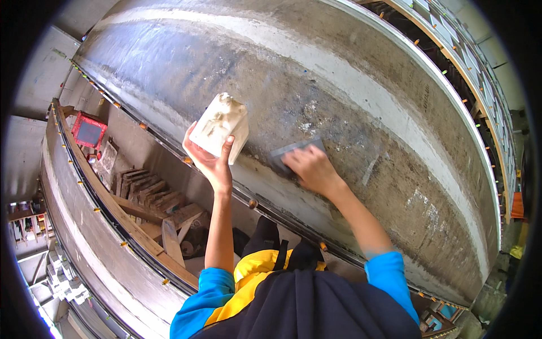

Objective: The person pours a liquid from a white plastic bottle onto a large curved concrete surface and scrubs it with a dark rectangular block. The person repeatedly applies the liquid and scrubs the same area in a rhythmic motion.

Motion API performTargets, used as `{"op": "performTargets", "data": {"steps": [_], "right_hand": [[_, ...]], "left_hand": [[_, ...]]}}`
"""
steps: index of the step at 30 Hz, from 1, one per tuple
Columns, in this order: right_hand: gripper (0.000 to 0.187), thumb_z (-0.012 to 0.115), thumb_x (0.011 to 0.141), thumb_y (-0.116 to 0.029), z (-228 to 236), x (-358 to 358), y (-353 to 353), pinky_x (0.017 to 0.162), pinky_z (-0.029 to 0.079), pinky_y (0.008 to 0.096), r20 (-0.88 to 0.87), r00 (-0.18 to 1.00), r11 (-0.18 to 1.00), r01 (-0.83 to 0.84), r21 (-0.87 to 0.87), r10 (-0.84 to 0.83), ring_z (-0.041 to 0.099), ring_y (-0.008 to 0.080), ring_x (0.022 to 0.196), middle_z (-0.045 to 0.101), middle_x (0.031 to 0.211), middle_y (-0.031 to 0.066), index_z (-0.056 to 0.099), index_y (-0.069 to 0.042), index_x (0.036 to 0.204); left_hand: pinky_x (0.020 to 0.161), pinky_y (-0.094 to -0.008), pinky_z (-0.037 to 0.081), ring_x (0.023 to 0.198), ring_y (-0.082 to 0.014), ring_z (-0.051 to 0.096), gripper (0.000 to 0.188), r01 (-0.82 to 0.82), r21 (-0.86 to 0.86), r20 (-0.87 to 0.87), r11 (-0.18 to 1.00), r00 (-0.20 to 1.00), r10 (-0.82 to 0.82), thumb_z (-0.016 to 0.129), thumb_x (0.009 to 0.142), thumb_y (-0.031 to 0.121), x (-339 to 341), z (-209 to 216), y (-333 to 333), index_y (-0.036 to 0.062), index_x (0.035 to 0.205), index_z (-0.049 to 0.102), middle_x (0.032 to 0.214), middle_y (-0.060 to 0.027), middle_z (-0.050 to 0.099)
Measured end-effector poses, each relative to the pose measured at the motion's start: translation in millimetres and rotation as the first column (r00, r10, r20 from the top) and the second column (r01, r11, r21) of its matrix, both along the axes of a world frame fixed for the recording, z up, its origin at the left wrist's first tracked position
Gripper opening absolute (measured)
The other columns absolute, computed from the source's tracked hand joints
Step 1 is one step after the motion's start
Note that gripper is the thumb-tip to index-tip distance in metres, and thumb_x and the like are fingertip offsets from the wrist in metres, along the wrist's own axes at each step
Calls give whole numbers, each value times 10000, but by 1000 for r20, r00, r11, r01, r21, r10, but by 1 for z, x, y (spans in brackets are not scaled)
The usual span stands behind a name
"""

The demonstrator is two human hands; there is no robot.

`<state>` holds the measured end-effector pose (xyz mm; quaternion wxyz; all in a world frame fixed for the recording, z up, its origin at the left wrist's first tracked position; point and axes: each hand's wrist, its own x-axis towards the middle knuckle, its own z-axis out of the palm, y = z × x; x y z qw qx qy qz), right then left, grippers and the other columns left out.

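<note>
My left hand [212,166] holds up a cream-white plastic container [232,131], its thumb on the near side and its fingers round the left side. Pale paste-like matter smears the container's top. My right hand [312,168] grips a flat dark grey spreader [278,153] and presses it to the long curved panel [361,133]; the hand is slightly blurred. Brown-grey and patchy, the panel bears white specks around the spreader and a pale band along its length. How far the right fingertips wrap under the spreader is hidden.
Small orange and yellow pegs [252,203] line the panel's near edge. To the left stands a second curved panel [90,226] with a wooden rim. Between the two lie stacked wood pieces [144,189] and a red-framed object [88,130]. A wooden-edged frame [451,51] runs along the far right.
</note>
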<state>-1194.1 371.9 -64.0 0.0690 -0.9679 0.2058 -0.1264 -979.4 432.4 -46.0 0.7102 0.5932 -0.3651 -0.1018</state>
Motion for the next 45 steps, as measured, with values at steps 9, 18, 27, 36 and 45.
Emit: {"op": "performTargets", "data": {"steps": [9,18,27,36,45], "right_hand": [[224,537,727,-60,5,-99,-10,718,458,345,-84,996,999,-36,-2,36,635,182,708,642,753,33,547,-116,943],[326,547,674,51,5,-235,75,668,460,311,129,970,971,-219,95,206,593,186,607,634,732,62,580,-121,950],[210,460,817,48,-28,-266,-66,550,441,290,-55,846,846,524,-96,-530,488,137,466,545,581,37,525,-86,964],[335,623,744,-43,9,-328,82,567,490,340,188,883,900,404,162,-430,612,168,619,650,763,82,547,-124,1060],[214,621,842,-171,26,-390,104,504,440,267,457,418,609,653,450,-785,590,142,552,663,784,84,556,-105,1035]], "left_hand": [[997,-370,314,1141,-225,409,788,-27,-61,15,998,999,28,813,640,162,-103,29,49,21,1255,342,1208,-112,398],[1003,-366,307,1143,-230,403,778,-84,-40,89,996,992,87,813,633,158,-181,20,83,19,1252,362,1190,-113,420],[973,-364,339,1113,-228,429,706,56,38,195,998,979,-62,806,637,138,-239,32,76,33,1212,409,1159,-96,451],[937,-411,383,1044,-256,468,742,134,428,792,894,421,-442,801,540,91,-233,30,52,152,1207,479,1114,-101,507],[960,-410,364,1024,-208,494,428,90,555,806,827,-306,-507,609,719,39,-247,31,40,189,1116,554,1053,-45,529]]}}
